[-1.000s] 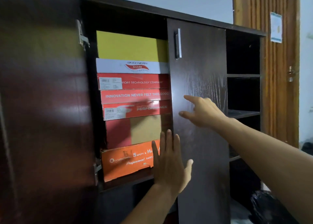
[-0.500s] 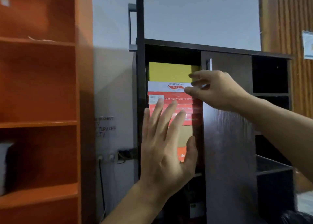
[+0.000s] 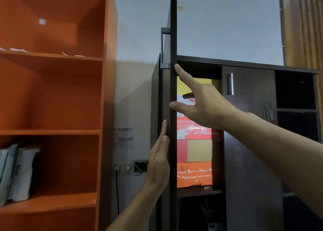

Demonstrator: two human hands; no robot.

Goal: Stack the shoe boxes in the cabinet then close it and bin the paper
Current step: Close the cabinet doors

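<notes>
Cabinet (image 3: 248, 143): dark wood, right of the orange shelf; its left door (image 3: 173, 108) stands open, seen edge-on; its right door (image 3: 250, 108) is closed, with a metal handle (image 3: 231, 84) near its top.
Cabinet contents: a stack of shoe boxes (image 3: 195, 143) fills the open left compartment, between the two doors.
Stack order: an orange safety-shoe box (image 3: 194, 174) at the bottom, a red and tan box (image 3: 195, 150) on it, red boxes (image 3: 201, 132) above, a yellow box (image 3: 202, 85) on top; the middle of the stack is hidden behind the right hand.
Cabinet right side: open dark shelves (image 3: 296, 108); what they hold cannot be told.
Left hand (image 3: 160, 162): flat against the outer face of the left door, fingers straight and pressed together, pointing up.
Right hand (image 3: 204, 106): reaches across the stack to the left door; fingers spread, index tip and thumb tip touching the door's edge, the other fingers loosely bent.
Orange shelf (image 3: 103, 108): left of the cabinet; pale packets (image 3: 15, 173) stand on a lower level, scraps of paper (image 3: 15, 49) lie on an upper one.
Wall (image 3: 132, 99): between orange shelf and cabinet, with a handwritten note (image 3: 124, 137) and sockets (image 3: 122, 168) below it.
</notes>
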